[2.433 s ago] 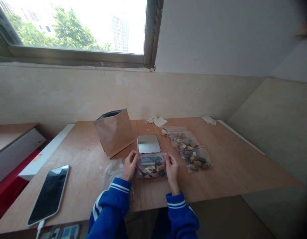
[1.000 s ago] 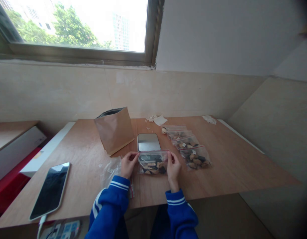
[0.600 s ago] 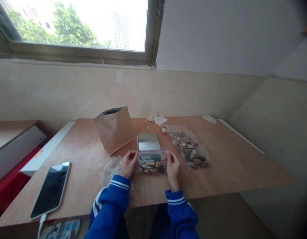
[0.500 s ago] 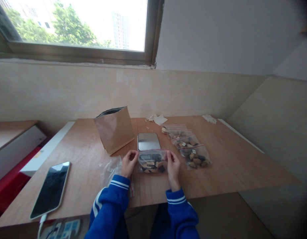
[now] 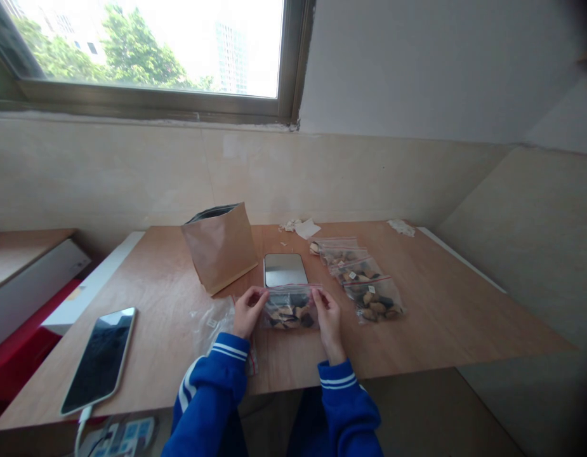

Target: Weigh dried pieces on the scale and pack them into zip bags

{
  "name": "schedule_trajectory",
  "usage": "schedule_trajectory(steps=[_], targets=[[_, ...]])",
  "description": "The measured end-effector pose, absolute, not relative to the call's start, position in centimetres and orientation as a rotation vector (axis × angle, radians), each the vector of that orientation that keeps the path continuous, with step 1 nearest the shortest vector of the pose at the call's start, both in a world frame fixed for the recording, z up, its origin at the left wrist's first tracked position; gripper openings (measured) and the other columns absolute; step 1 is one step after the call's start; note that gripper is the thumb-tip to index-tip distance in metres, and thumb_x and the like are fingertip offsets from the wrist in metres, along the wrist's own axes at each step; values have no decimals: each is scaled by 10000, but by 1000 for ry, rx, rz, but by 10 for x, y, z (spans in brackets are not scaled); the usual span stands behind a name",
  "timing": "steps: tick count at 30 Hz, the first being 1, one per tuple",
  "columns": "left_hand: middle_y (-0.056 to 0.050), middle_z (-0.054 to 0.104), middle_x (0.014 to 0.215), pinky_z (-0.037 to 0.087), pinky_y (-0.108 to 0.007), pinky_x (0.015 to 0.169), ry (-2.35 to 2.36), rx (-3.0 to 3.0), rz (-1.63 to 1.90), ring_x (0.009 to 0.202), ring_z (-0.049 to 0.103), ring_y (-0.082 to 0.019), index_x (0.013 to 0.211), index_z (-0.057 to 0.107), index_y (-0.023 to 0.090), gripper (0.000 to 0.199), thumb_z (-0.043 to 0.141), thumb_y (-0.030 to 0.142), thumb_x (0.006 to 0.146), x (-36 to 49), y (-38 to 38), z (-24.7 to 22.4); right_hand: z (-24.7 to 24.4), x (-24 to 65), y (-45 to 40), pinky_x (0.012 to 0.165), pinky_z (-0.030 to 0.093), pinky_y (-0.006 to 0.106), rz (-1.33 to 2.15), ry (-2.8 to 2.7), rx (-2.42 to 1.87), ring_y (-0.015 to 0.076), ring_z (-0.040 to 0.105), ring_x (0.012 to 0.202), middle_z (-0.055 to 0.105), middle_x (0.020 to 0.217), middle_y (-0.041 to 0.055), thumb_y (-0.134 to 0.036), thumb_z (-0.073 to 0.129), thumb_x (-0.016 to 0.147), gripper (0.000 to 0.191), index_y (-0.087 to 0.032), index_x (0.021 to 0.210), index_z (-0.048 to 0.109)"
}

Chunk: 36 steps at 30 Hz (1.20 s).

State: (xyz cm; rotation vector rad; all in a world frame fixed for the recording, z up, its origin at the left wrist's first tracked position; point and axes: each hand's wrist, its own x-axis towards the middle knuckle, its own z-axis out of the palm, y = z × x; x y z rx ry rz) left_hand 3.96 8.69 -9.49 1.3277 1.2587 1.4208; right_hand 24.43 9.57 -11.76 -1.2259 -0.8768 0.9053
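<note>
Clock centred on the held zip bag [image 5: 289, 309], 12 pointing away from the wearer. Dark and tan pieces [image 5: 286, 316] inside, lying low. Left hand [image 5: 247, 312] at 9: thumb and fingertips together, pinching the bag's top corner. Right hand [image 5: 329, 319] at 3, same pinch on the opposite corner. Whether the red-lined strip is pressed closed, cannot tell; nor whether the base touches the table [image 5: 445, 311]. Silver-topped device [image 5: 285, 270] at 12, near end overlapped by the bag. Overlapping filled bags [image 5: 377, 303] in a row at 2; judged done. Flat clear bags [image 5: 210, 325] at 9, just beside the left hand, seemingly unfilled; judged left to do. Brown paper bag [image 5: 221, 251] at 10, upright, mouth gaping, contents hidden. Reading: well under way, held bag filled, closing it perhaps the step in hand.
</note>
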Motion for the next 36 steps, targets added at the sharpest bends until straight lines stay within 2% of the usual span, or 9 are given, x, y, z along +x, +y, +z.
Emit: schedule_trajectory(steps=[5,11,15,20,24,36], targets=[[-24,687,780,478,-259,716,1257,1348,1441,765,621,-170,781,678,167,264,677,431,775,39,86,-93,-114,245,95,632,523,305,883,-842,-1223,201,652,676,729,758,72,-614,733,653,500,-143,823,721],[-22,691,774,484,-253,699,1276,1376,1470,745,623,-165,770,683,174,253,674,427,774,38,86,-89,-115,246,93,682,527,307,808,-920,-1206,192,650,726,722,804,64,-560,708,718,428,-150,842,702],[-27,701,792,491,-260,711,1284,1371,1467,761,633,-170,781,687,176,260,673,436,775,39,85,-89,-113,245,92,654,527,299,811,-914,-1183,178,640,698,723,852,70,-551,702,728,413,-157,850,685],[-51,728,873,502,-284,768,1255,1348,1397,839,653,-194,848,710,171,282,677,442,777,40,86,-90,-109,242,88,613,520,279,888,-1000,-1160,163,617,644,704,759,47,-541,664,779,400,-164,908,699],[-60,728,872,506,-295,778,1227,1347,1387,845,657,-203,859,717,162,299,691,445,766,40,86,-91,-108,241,87,688,532,303,928,-1058,-1144,178,643,715,728,847,60,-516,670,787,380,-169,936,714],[-32,698,782,481,-264,720,1239,1351,1411,766,626,-175,778,696,165,270,701,433,751,40,86,-89,-109,242,87,820,530,355,884,-1049,-1168,226,683,868,743,893,69,-489,680,789,352,-164,916,726]])
